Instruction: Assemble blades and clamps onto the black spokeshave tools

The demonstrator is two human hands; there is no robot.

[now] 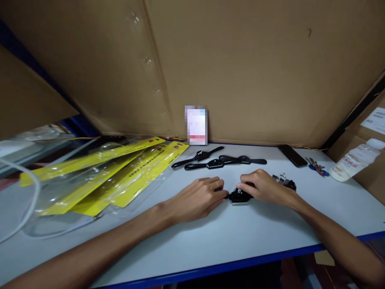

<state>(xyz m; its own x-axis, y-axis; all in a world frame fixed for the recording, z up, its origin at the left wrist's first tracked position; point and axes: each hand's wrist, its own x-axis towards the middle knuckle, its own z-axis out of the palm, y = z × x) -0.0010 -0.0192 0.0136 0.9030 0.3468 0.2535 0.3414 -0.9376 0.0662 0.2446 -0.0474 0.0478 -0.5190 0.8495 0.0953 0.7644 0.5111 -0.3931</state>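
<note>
A black spokeshave [239, 196] with a bright blade edge lies on the table in front of me. My left hand [202, 197] is closed round its left handle. With fingers pinched, my right hand [264, 186] works at the small silver screw on its body; the right handle is mostly hidden under that hand. Just beyond my right hand sit metal blade parts with wing screws [282, 178], partly covered. Farther back, several more black spokeshaves [215, 163] lie in a loose cluster.
Yellow-edged clear plastic packages [132, 176] are piled at left beside a white cable [36, 184]. A lit phone [197, 126] leans against the cardboard wall [240, 72]. At right are a dark phone [292, 155], keys [317, 166] and a tilted white bottle [356, 160]. The table has a blue front edge [228, 265].
</note>
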